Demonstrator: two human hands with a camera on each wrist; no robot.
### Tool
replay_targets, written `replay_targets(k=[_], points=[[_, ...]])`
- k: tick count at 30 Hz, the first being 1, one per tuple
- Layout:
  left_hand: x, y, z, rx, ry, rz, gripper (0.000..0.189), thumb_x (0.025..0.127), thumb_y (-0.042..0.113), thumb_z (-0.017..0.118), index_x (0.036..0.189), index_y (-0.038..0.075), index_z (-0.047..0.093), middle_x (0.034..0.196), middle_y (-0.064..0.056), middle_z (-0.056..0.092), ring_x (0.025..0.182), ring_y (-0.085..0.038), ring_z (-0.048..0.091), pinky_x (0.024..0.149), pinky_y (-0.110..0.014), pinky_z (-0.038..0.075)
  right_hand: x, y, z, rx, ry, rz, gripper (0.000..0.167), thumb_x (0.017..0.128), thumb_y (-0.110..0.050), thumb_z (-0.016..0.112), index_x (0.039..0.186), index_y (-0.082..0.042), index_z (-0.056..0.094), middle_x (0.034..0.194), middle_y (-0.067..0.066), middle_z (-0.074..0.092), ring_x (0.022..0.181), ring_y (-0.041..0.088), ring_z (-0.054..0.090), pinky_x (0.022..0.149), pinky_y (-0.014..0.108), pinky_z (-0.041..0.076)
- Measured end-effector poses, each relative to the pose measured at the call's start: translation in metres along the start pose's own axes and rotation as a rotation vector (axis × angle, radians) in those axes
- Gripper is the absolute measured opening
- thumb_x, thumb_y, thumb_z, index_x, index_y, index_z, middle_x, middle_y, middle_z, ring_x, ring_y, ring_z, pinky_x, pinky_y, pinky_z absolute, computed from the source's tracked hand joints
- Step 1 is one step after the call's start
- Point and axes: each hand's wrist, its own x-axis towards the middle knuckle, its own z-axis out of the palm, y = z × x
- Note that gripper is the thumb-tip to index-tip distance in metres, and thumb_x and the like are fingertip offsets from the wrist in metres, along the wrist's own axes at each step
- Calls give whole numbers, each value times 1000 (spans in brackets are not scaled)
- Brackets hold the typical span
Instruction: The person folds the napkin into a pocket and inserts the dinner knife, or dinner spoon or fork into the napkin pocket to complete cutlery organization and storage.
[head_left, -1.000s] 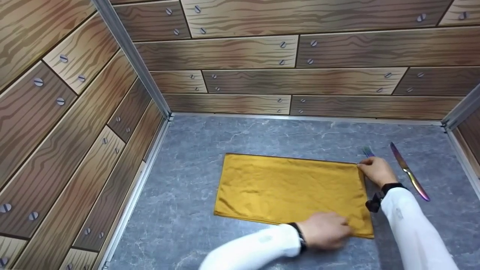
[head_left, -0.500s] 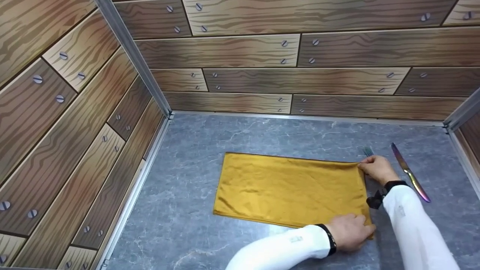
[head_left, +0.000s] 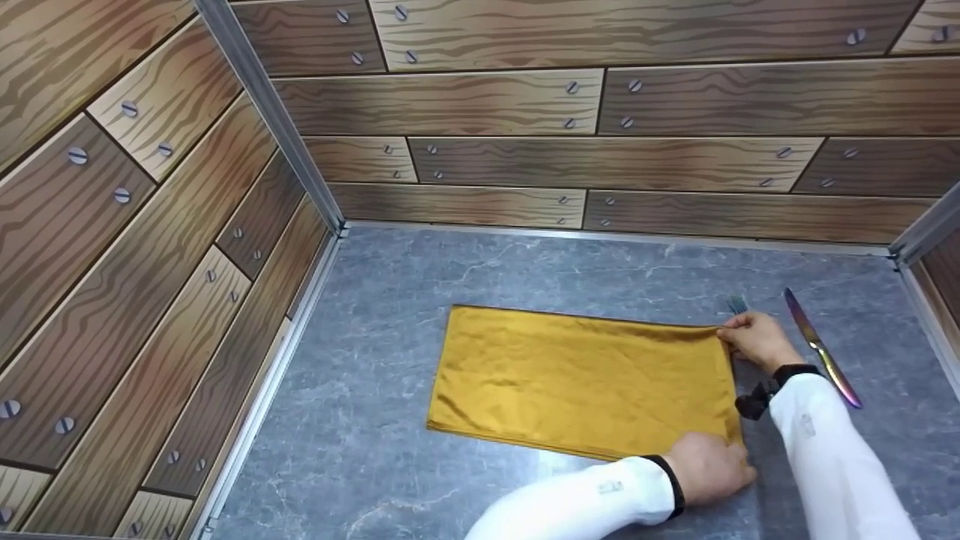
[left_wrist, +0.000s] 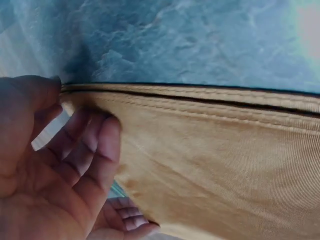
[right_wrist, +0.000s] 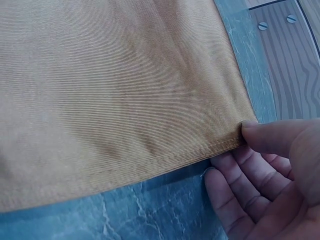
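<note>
A folded gold cloth napkin (head_left: 570, 375) lies flat as a long rectangle on the grey marbled table. My right hand (head_left: 759, 341) pinches its far right corner; in the right wrist view the thumb (right_wrist: 270, 136) is on top and the fingers are beneath the hemmed edge. At the near right corner, my left hand (head_left: 711, 469) pinches the napkin between thumb and fingers. The left wrist view shows stacked hemmed layers (left_wrist: 200, 97) along the near edge, running into that grip. The near right corner itself is hidden by the left hand in the head view.
Beyond the right hand, a fork's tines (head_left: 737, 304) show, the rest hidden. A shiny rainbow-coloured knife (head_left: 821, 349) lies to the right of it. Wood-patterned walls (head_left: 480, 112) enclose the back and left of the marbled tabletop (head_left: 360, 360), with metal strips along the edges.
My left hand has slid right along the napkin's near edge to the near right corner and taken hold there. The right hand keeps its pinch at the far corner.
</note>
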Motion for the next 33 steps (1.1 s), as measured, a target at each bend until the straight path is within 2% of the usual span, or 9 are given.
replay_targets(k=[5, 9, 13, 19, 23, 26, 29, 33], points=[[-1, 2, 6, 12, 109, -16, 23, 106, 39, 39, 109, 41, 61, 100, 18, 61, 76, 1, 55, 52, -19, 46, -1, 1, 1, 7, 10, -5, 34, 99, -19, 60, 116, 10, 55, 99, 11, 66, 80, 11, 64, 70, 28, 58], [0, 2, 9, -13, 131, -29, 26, 107, 42, 37, 105, 39, 63, 98, 18, 61, 73, 1, 54, 51, -19, 45, 0, 2, 2, 9, 22, -9, 35, 99, -18, 60, 117, 11, 54, 99, 12, 66, 80, 11, 64, 70, 28, 58], [3, 3, 10, -47, 94, -31, 23, 106, 41, 40, 105, 39, 63, 98, 18, 62, 74, 1, 54, 51, -20, 45, -1, 3, 3, 24, 33, -13, 36, 98, -18, 60, 118, 11, 54, 99, 12, 65, 79, 10, 64, 70, 27, 59], [4, -2, 10, -126, -1, 19, 25, 108, 38, 38, 116, 41, 61, 102, 15, 61, 82, -1, 55, 60, -19, 48, -1, 2, 3, 49, 40, -13, 34, 99, -16, 60, 118, 11, 53, 96, 9, 65, 78, 9, 65, 69, 26, 59], [1, -6, 10, -123, 23, 25, 26, 108, 36, 38, 116, 38, 63, 100, 14, 62, 81, -2, 56, 62, -19, 50, 0, 2, 3, 38, 45, -7, 34, 99, -15, 59, 121, 10, 51, 100, 12, 63, 79, 11, 64, 70, 28, 59], [-2, -6, 10, -76, 70, 6, 23, 107, 32, 42, 109, 35, 65, 97, 15, 63, 78, -1, 57, 58, -19, 50, 1, 1, 4, 25, 54, -24, 31, 100, -12, 56, 123, 8, 49, 103, 15, 61, 81, 13, 63, 71, 30, 59], [-4, -5, 8, -47, 90, -27, 18, 103, 28, 47, 101, 35, 64, 92, 16, 63, 74, -1, 57, 53, -20, 49, 0, 0, 4, 10, 55, -54, 26, 101, -8, 54, 121, 9, 53, 106, 19, 60, 81, 13, 62, 71, 30, 58], [-8, -8, 6, -128, 36, -80, 14, 102, 29, 48, 98, 35, 61, 92, 17, 62, 74, -1, 59, 52, -22, 49, -3, -3, 2, 5, 29, -83, 29, 101, -9, 52, 121, 11, 60, 116, 26, 63, 81, 9, 64, 71, 28, 59]])
